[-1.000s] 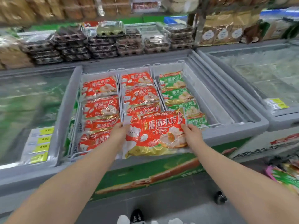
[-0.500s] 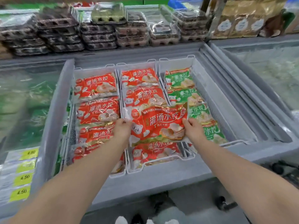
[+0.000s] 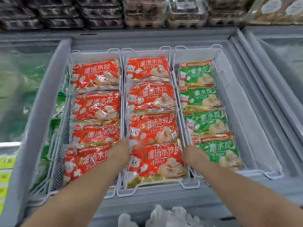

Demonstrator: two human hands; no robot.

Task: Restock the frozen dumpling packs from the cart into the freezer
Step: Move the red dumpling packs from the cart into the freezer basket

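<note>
Two hands, left hand [image 3: 122, 151] and right hand [image 3: 191, 154], flank red foil dumpling pack [image 3: 161, 163] | pack flat at front of middle white wire basket [image 3: 157, 189], grey chest freezer [image 3: 38, 118] | fingers hidden beside pack edges, grip cannot be told | step: seating pack | next: slip hands free, fetch another from cart

Nearest red dumpling pack [image 3: 160, 161] lies in middle basket [image 3: 157, 189]; left hand [image 3: 120, 152] and right hand [image 3: 191, 154] at its side edges, fingers hidden.
</note>
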